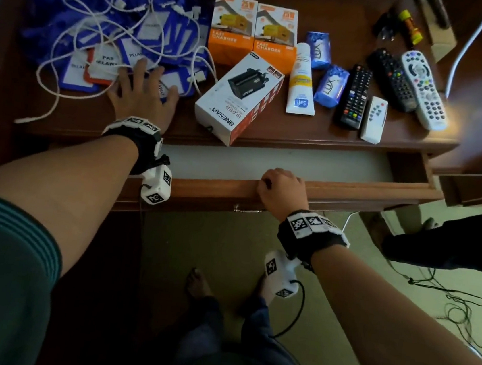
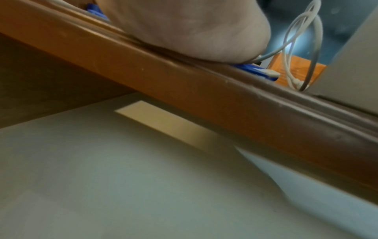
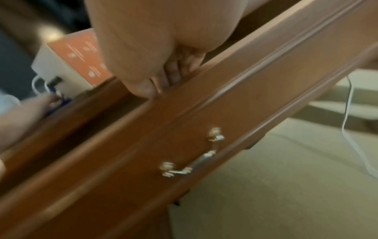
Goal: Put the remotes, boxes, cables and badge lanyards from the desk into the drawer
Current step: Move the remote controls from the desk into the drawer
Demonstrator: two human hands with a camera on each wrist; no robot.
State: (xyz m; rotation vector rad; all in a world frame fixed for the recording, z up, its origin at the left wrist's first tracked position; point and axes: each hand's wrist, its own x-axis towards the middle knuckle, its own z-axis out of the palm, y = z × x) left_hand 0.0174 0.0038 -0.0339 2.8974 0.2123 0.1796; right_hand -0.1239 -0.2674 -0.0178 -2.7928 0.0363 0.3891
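The left hand [image 1: 142,90] lies flat, fingers spread, on the lanyards [image 1: 105,44] and cables [image 1: 80,29] heaped on the worktop [image 1: 300,129]. They look light, limp and tangle-prone, best gathered as a bunch. The right hand [image 1: 282,191] grips the drawer [image 1: 352,192] front's top edge.

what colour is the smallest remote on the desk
White, with dark buttons; the smallest remote shows best in the head view.

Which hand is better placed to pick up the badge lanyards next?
Left. The left hand rests spread on the blue badge lanyards, while the right hand grips the brown wooden drawer front.
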